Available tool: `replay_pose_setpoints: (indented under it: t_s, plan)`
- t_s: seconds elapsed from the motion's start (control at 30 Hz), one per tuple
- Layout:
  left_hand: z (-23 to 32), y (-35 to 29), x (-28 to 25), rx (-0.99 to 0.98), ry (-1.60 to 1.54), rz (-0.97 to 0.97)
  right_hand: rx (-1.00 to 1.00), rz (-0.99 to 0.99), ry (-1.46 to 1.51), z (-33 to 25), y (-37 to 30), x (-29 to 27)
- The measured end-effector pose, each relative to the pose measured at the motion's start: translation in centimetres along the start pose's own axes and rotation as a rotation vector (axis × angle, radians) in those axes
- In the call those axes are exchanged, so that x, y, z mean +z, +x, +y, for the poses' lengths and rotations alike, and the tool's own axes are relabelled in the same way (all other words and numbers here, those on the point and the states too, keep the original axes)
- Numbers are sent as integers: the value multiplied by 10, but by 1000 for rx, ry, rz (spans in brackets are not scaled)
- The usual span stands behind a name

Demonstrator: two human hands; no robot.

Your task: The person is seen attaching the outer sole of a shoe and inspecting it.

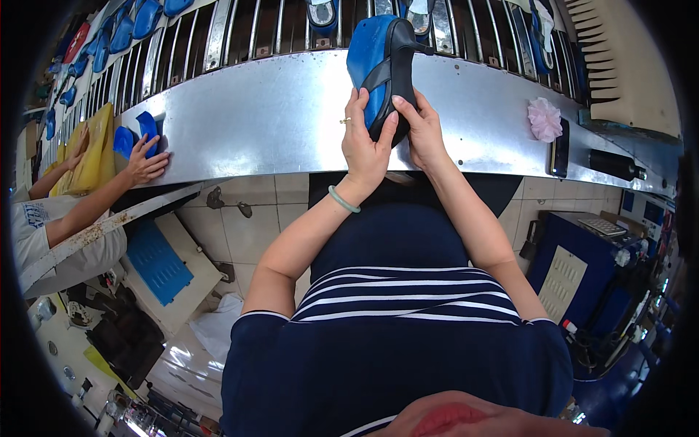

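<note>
Both hands, the left hand and right hand, were clamped on a blue shoe with a black strap, holding it steady above the far shiny worktop.

I note a dark phone, screen unlit, upright just right of the pink flower. Lower right of it, a blue machine carries a pale keypad panel.
</note>
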State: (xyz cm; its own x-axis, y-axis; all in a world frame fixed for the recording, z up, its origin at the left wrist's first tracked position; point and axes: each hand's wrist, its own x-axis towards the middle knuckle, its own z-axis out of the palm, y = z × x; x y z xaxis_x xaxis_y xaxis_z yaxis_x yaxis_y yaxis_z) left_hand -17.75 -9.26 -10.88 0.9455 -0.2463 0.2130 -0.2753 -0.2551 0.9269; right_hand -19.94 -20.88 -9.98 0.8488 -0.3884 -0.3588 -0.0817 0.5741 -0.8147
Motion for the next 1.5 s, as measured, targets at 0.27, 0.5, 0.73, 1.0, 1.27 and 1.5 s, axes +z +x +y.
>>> replay_pose_setpoints:
  t_s: [0.27, 0.5, 0.73, 1.0, 1.27, 1.5]
  plan:
    - [2, 1, 0, 23, 54, 16, 18, -14, -19, 1, 0, -1]
    - [4, 1, -1, 6, 31, 11, 7, -58, -33, -1, -3, -2]
    - [3, 0, -1, 24, 53, 22, 5, -48, -4, 1, -2, -1]
    - [4, -1, 1, 24, 51, 31, -6, -27, -21, 1, -1, 0]
    - [1, 0, 0, 58, 80, 39, 40, -69, -40, -5, -1, -2]
    - [3, -1, -1, 23, 73, 13, 33, -104, -48, -5, -3, -4]
